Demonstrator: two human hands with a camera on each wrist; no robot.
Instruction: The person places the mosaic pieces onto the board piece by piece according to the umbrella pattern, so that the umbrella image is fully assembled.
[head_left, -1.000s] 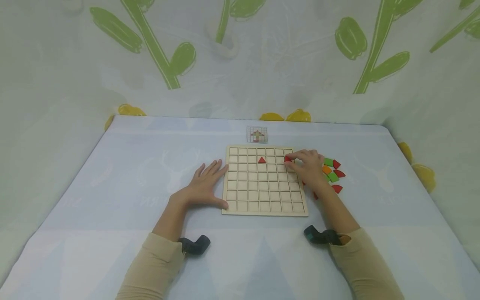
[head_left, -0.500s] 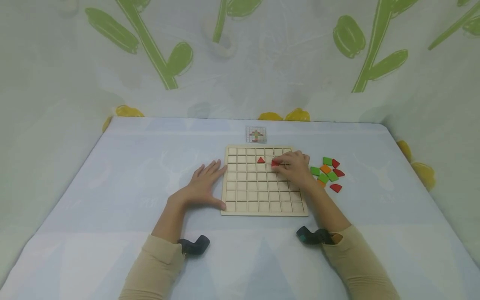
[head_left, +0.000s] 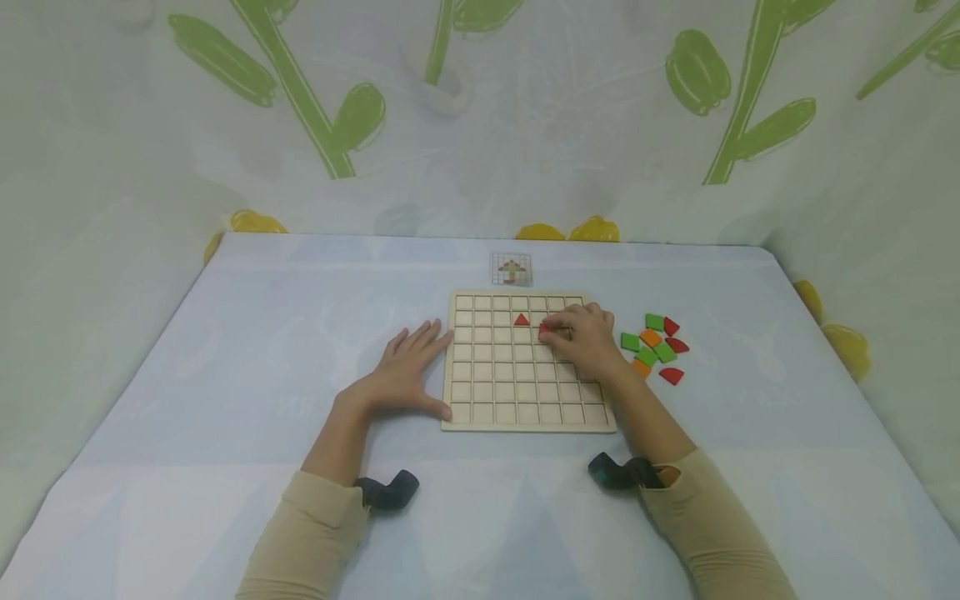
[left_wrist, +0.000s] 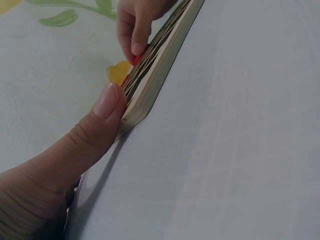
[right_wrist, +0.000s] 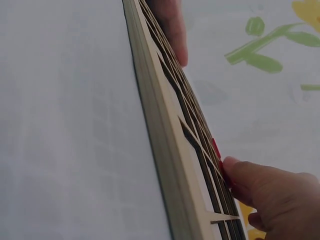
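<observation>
A square wooden grid board lies flat on the table. In one cell of its second row from the top sits a red triangle tile. Slightly right of and below that triangle, my right hand pinches a small red tile at the board's surface; the fingertips hide much of its shape. My left hand has its fingers spread along the board's left edge. Its thumb touches the board's near left corner in the left wrist view.
Right of the board lie loose tiles: several green ones, orange ones and red ones with a curved side. A small printed pattern card lies beyond the board's far edge. A leaf-patterned wall stands behind the table.
My right hand has moved left with the red tile, from the board's right side to near the red triangle, lately only slightly. The left hand has stayed in place.
</observation>
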